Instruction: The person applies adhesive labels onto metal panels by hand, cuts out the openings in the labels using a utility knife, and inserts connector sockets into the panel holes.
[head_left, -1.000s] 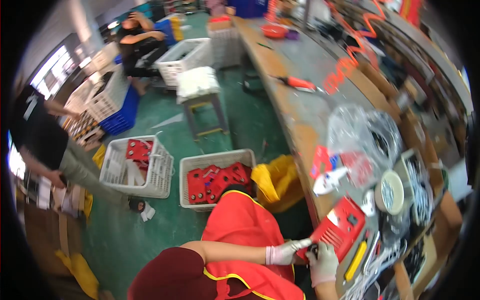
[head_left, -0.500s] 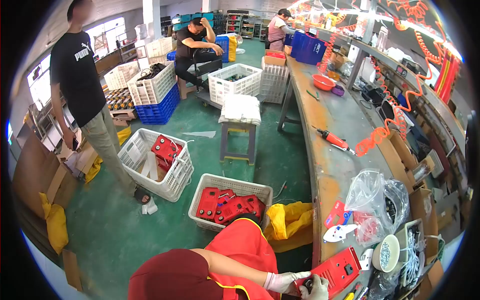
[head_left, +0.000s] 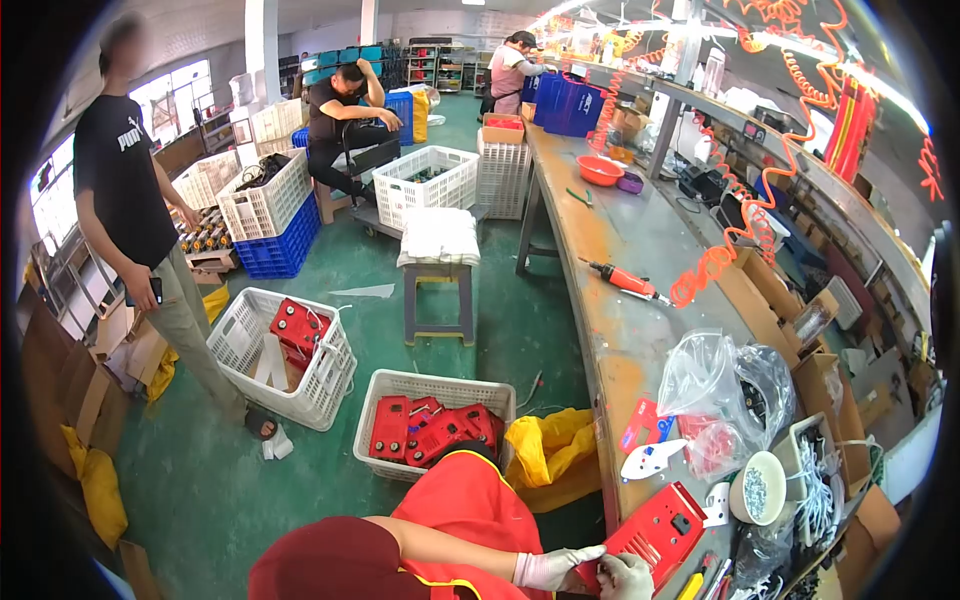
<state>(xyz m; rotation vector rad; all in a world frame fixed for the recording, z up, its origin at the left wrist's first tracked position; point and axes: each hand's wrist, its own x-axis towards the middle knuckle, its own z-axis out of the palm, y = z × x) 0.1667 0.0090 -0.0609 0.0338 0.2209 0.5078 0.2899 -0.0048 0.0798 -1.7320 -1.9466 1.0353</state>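
Observation:
A red metal housing (head_left: 660,535) with slots and a black fitting lies on the near end of the workbench. My left hand (head_left: 556,567), in a white glove, reaches in from the left and grips the housing's near left edge. Against it, my right hand (head_left: 626,577), also gloved, curls over the same corner with its fingertips bent together. Whatever sits between those fingertips is hidden. Just right of the housing are a yellow-handled tool (head_left: 691,586) and a white bracket (head_left: 716,505).
On the workbench (head_left: 625,330) are a bowl of screws (head_left: 758,489), plastic bags (head_left: 697,375), a white cut-out piece (head_left: 652,459) and a red power screwdriver (head_left: 628,281). A crate (head_left: 437,380) of red housings stands on the floor. One person stands at left; others are farther back.
The whole view has shifted, with the scene sliding left. My hands stay at the housing's corner, and a black part seen by my right fingers is now mostly hidden.

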